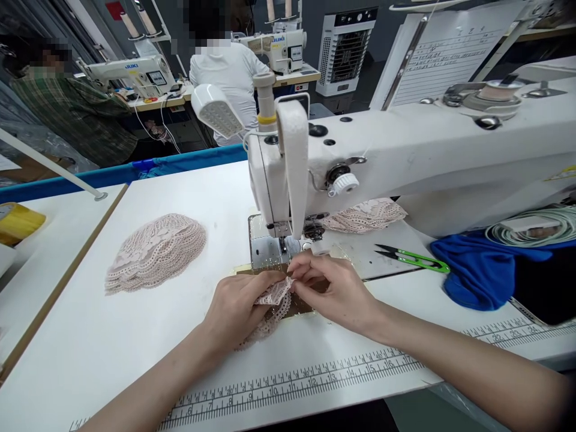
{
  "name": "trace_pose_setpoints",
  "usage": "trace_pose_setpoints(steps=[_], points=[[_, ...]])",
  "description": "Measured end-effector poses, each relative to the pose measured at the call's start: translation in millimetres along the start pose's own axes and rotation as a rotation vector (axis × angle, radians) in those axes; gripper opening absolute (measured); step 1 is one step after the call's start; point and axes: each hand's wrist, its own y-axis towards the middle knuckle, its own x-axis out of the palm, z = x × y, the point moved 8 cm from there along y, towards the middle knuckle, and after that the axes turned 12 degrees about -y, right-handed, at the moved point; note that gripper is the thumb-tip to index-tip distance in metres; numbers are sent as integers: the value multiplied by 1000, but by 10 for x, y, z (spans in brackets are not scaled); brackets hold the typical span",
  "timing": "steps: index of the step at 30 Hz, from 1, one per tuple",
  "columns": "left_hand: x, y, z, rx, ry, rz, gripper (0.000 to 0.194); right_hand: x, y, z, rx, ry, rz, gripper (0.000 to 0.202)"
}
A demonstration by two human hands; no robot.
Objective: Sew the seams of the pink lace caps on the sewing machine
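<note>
A pink lace piece [275, 294] is pinched between my two hands, just in front of the needle area of the white sewing machine [405, 144]. My left hand [238, 303] closes round its left side, and part of the lace hangs below that hand onto the table. The fingertips of my right hand [330, 288] pinch its right end. Under the hands lies a brown patch [299, 305] with loose thread bits. A stack of pink lace pieces [157, 252] rests on the table to the left. More lace [366, 216] lies behind the needle, under the machine arm.
Green-handled thread snips [411, 258] lie right of the needle, beside a blue cloth [481, 270] and a dark phone [546, 294]. A ruler strip [292, 387] runs along the front edge. Yellow tape [20, 222] sits far left. Two people are at machines behind.
</note>
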Motion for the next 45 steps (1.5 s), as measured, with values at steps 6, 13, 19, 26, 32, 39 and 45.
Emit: trace_pose_setpoints(steps=[6, 13, 19, 26, 32, 39, 45], points=[[0, 12, 10, -15, -21, 2, 31, -41, -13, -157, -216, -93, 38, 9], [31, -20, -28, -51, -84, -26, 27, 22, -33, -148, -250, -167, -35, 9], [20, -25, -40, -57, -89, -28, 23, -20, -64, -194, -338, -264, 44, 11], [47, -60, 60, 24, -123, -40, 46, 2, -194, -330, -605, -571, 71, 23], [-29, -68, 55, -23, -114, 44, 35, 7, -344, -507, -869, -684, 141, 26], [-57, -49, 68, -52, -263, 52, 35, -27, -527, -604, -1070, -747, 339, 15], [204, -94, -158, -464, -286, -203, 18, -57, -203, -447, -615, -491, 111, 11]])
